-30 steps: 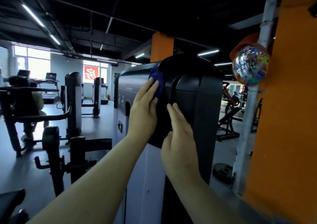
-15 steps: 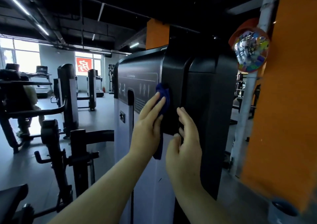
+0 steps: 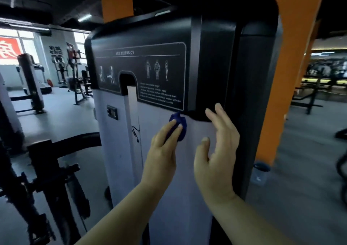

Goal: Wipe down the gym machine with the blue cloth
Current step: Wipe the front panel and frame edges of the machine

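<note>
The blue cloth (image 3: 179,125) is pressed to the gym machine (image 3: 169,169) under the left hand's (image 3: 161,150) straight fingers, just below the black panel's edge, while the right hand (image 3: 217,150) is held wide beside it.

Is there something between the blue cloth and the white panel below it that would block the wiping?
Nothing visible. The left hand presses the blue cloth on the white panel, which is bare below.
</note>
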Demonstrator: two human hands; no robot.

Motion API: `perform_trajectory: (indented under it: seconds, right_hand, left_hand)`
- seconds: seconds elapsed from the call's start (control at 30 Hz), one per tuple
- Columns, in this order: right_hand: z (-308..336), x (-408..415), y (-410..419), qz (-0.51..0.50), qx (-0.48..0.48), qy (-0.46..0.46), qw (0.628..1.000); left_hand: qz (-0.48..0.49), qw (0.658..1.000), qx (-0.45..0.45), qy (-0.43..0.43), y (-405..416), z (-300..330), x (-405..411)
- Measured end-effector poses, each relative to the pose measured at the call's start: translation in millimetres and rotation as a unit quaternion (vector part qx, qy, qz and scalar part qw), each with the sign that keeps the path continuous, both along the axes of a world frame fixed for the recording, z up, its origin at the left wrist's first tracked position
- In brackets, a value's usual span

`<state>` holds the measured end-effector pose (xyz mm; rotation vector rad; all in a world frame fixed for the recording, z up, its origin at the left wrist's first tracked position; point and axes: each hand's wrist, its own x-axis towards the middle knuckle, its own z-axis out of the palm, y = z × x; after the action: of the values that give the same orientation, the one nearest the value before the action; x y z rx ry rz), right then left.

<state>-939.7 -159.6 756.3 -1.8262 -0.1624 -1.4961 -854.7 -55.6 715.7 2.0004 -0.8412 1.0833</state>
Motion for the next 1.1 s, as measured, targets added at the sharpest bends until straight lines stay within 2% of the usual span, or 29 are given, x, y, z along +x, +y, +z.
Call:
perform_trajectory:
  seconds: [0.13,0.3,0.4,0.57,0.73,0.87,1.1]
  right_hand:
    - [-16,-1,3,-0.049,0.019,0.015,0.999]
    - [-31,-2,1,-0.056,0.073,0.019,0.996]
    - [-32,-5,0,-0.025,0.113,0.025,0.993]
    - [-29,-12,-7,-0.005,0.146,0.030,0.989]
    - [-28,-16,-14,0.019,0.146,0.035,0.989]
    - [-24,-20,-22,0.037,0.141,0.024,0.989]
    - [-28,-21,-37,0.053,0.131,0.029,0.990]
  left_hand:
    - [-0.048,0.996,0.011,-0.075,-9,-1,2]
    - [-0.079,0.994,-0.057,-0.039,-18,-12,-6]
    - [-0.092,0.993,-0.048,-0.053,-27,-6,-15]
    - [-0.052,0.997,0.005,-0.057,-27,-20,-27]
    - [0.005,0.992,0.027,-0.125,-41,19,-33]
    - [0.046,0.986,0.086,-0.134,-41,-12,-37]
    - [0.060,0.989,0.067,-0.119,-60,3,-48]
